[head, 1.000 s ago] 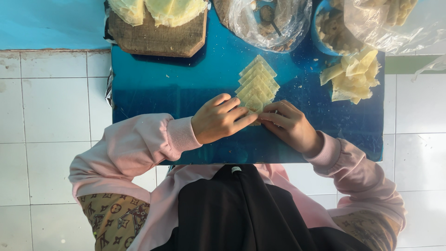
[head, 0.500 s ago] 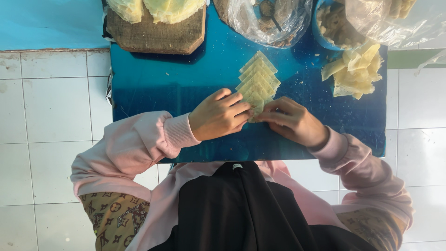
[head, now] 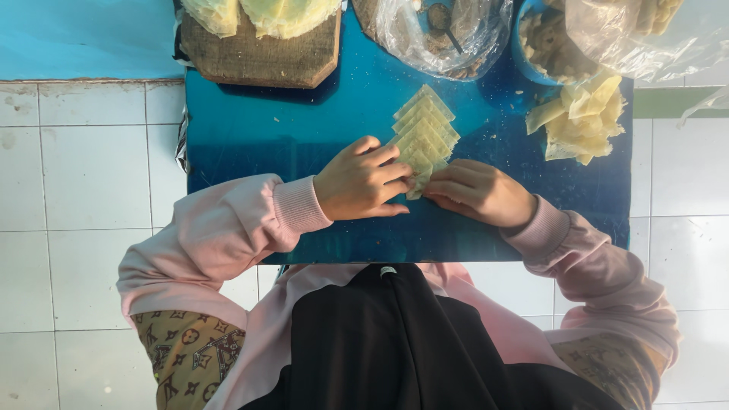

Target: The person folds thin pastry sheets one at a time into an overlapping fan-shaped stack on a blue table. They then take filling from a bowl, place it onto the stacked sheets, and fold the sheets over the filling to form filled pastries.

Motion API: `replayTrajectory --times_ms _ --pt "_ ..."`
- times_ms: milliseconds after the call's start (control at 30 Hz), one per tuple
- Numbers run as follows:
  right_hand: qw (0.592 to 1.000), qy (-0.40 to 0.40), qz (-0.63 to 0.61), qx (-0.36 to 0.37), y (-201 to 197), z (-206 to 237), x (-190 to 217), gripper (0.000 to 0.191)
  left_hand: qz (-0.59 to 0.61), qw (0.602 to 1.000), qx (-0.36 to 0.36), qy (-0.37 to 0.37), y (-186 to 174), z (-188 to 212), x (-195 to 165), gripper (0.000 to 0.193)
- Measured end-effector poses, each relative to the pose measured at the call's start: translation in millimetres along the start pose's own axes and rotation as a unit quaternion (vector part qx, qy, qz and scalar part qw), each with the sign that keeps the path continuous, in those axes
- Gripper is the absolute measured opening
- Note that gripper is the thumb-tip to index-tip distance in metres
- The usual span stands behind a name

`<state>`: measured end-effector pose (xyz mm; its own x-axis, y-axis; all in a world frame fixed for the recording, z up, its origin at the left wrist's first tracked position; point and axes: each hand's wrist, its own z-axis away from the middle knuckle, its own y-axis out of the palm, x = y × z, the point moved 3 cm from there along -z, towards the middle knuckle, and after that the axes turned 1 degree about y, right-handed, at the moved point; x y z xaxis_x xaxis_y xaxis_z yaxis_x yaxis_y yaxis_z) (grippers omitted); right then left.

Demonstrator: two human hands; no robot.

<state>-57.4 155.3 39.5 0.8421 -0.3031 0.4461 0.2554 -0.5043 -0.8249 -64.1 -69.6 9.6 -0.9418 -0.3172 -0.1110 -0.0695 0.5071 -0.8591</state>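
Note:
A row of several overlapping pale yellow square dough wrappers (head: 425, 130) lies on the blue table (head: 273, 144). My left hand (head: 363, 181) rests at the near end of the row, fingertips pinching the nearest wrapper. My right hand (head: 478, 191) meets it from the right, its fingers on the same wrapper. Both wrists sit on the table top. The nearest wrapper is mostly hidden under my fingers.
A loose pile of wrappers (head: 581, 118) lies at the right. A wooden board (head: 258, 57) with flat dough sheets stands at the back left. A clear plastic bag with a spoon (head: 444, 30) and a covered bowl (head: 554, 42) are at the back. White tiled floor surrounds the table.
Both hands have stayed at the near end of the wrapper row, with only small finger movements. The view has shifted slightly.

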Motion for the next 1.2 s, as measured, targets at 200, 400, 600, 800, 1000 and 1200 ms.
replayTrajectory --times_ms 200,400,600,800,1000,1200 --pt "0.989 0.117 -0.075 -0.044 7.3 3.3 -8.3 0.019 0.004 0.999 -0.031 -0.013 3.2 -1.3 -2.2 0.021" --pt "0.978 0.173 -0.099 -0.062 11.8 6.1 -13.0 0.016 0.047 0.995 -0.062 -0.068 2.0 -0.7 0.0 0.015" --pt "0.979 0.173 -0.086 -0.07 14.2 6.1 -14.9 0.017 0.066 0.985 -0.08 -0.136 -0.1 -1.9 -1.4 0.013" --pt "0.978 0.179 -0.076 -0.076 14.3 5.6 -13.5 0.017 0.088 0.966 -0.079 -0.229 0.3 -2.3 -1.4 0.013" --pt "0.982 0.163 -0.062 -0.078 13.5 3.9 -12.2 0.016 0.052 0.968 -0.061 -0.24 -0.2 1.2 -2.9 0.015" --pt "0.984 0.152 -0.067 -0.069 14.1 4.1 -11.8 0.016 -0.017 0.983 -0.097 -0.154 0.0 4.9 -12.1 0.012"
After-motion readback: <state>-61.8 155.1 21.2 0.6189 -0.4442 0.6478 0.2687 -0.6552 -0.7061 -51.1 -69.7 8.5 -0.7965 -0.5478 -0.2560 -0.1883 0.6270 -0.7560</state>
